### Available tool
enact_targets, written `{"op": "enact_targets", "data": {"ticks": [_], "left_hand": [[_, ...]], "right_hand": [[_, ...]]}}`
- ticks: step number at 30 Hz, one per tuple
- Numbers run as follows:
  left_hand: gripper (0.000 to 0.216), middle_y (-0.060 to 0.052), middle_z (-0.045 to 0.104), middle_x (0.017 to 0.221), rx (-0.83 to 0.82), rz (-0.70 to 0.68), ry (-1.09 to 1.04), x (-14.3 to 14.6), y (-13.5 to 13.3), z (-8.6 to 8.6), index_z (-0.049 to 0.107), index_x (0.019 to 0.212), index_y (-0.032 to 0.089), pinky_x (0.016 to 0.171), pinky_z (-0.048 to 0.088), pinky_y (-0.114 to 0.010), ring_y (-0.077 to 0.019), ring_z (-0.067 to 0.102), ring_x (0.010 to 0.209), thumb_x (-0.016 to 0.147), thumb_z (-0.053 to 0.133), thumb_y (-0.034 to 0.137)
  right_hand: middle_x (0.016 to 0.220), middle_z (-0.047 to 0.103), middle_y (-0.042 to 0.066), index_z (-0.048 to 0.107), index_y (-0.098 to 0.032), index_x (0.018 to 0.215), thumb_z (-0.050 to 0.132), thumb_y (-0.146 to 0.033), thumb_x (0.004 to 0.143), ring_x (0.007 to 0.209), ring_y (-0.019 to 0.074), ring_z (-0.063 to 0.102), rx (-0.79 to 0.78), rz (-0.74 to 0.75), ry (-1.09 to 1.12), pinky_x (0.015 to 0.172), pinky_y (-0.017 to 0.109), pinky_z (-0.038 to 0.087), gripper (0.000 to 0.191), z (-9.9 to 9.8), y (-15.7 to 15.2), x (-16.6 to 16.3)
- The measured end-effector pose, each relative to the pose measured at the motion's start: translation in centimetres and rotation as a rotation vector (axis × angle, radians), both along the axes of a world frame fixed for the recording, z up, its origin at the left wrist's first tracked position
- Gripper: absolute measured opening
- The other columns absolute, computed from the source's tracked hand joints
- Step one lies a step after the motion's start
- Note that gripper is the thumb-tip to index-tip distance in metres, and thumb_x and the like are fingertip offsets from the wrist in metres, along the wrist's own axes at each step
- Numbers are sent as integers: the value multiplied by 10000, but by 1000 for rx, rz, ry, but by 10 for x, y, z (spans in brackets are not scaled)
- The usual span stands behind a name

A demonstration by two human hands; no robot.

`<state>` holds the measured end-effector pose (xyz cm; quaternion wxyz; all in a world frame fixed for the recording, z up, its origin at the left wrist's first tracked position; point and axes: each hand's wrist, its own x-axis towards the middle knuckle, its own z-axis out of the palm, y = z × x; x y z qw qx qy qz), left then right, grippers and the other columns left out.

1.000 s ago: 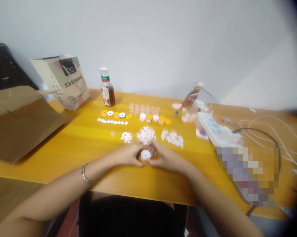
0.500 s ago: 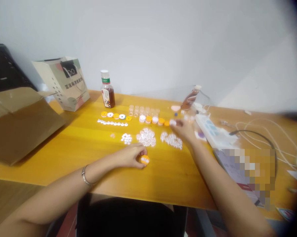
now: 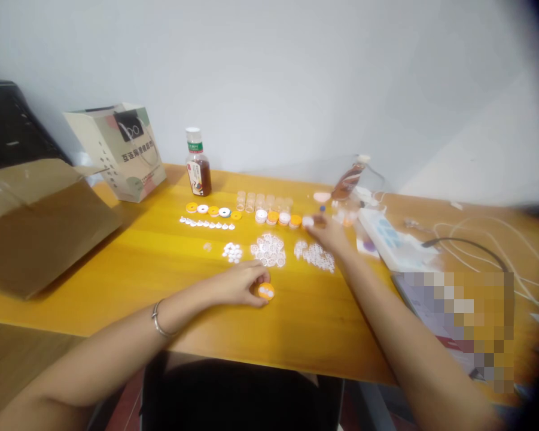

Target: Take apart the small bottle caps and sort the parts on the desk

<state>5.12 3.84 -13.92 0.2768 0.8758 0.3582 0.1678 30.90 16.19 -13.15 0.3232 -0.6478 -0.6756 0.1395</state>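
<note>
My left hand (image 3: 246, 284) rests on the table with thumb and fingers curled around the edge of an orange disc (image 3: 266, 292) that has small white pieces on top. Further back, my right hand (image 3: 331, 232) pinches a white disc (image 3: 308, 221) at the right end of a row of stacked orange and white discs (image 3: 273, 218). Between the two hands lie a pile of clear plastic rings (image 3: 268, 249) and a pile of small clear parts (image 3: 316, 256). Small white round pieces (image 3: 232, 252) are heaped left of them.
Clear cups (image 3: 260, 202) stand behind the discs. Another disc row (image 3: 213, 211) and a line of small white parts (image 3: 206, 224) lie left. A drink bottle (image 3: 198, 170), paper bag (image 3: 137, 155), brown bag (image 3: 49, 221), tilted cola bottle (image 3: 347, 181) and power strip (image 3: 388, 236) surround them.
My right hand has shifted slightly left against the row, and the white disc in its fingers now sits beside the last orange disc. My left hand keeps its hold; the view shifts slightly.
</note>
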Motion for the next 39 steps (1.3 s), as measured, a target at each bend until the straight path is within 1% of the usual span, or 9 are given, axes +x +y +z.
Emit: {"op": "enact_targets", "data": {"ticks": [5,7,10,14,18,22,27,34,39], "left_hand": [[243,-28,513,824,-21,-14,-4,-1,1,1,519,868,179,661,399,-259,-151,481,758,687,613,311],[268,-31,513,841,-35,-20,-7,-1,1,0,523,878,180,665,400,-261,-151,481,763,688,629,337],[336,-34,515,859,-55,-34,-15,-2,2,1,526,914,179,657,400,-255,-147,481,761,683,656,385],[384,-23,548,829,-78,-33,-23,-5,4,9,525,942,180,625,392,-246,-141,495,728,673,679,406],[248,-21,596,863,-55,-70,-93,-8,3,19,551,920,191,687,402,-255,-139,529,771,736,637,334],[71,-30,611,880,-5,-82,-62,-6,1,17,578,837,179,698,405,-255,-137,542,788,798,553,232],[92,-29,617,828,15,-39,-13,0,1,9,581,727,160,658,400,-234,-126,544,735,792,542,213],[91,-33,638,765,122,192,204,8,-10,12,622,720,172,590,372,-248,-157,566,683,746,563,236],[85,-37,645,748,235,192,263,12,-15,13,617,726,162,591,387,-267,-171,591,664,725,581,239]], "right_hand": [[979,630,118,583,-143,951,556,-356,739,879,205,580,115,31,67,754,313,446,301,25,-24,-12],[852,634,79,582,-160,860,537,-392,758,747,166,577,8,243,89,682,287,450,257,38,-45,-21],[735,602,16,568,-182,804,591,-424,724,659,129,545,-324,721,98,621,253,440,257,46,-78,-37],[685,517,-29,524,-191,776,666,-424,669,629,105,478,-422,917,78,572,218,394,293,31,-103,-53],[715,460,-40,495,-196,839,741,-386,591,656,104,435,-434,969,76,581,209,379,398,16,-107,-60],[702,438,-46,500,-190,841,709,-342,641,629,97,403,-392,975,22,581,209,350,327,13,-107,-62],[711,474,-40,519,-181,832,658,-296,701,629,93,418,-394,981,29,577,202,336,223,11,-108,-65],[708,503,-33,515,-178,811,650,-270,692,629,96,445,-390,935,37,577,208,344,203,4,-108,-68],[705,509,-32,494,-179,779,609,-220,695,631,97,455,-398,923,56,566,206,347,149,4,-109,-69]]}}
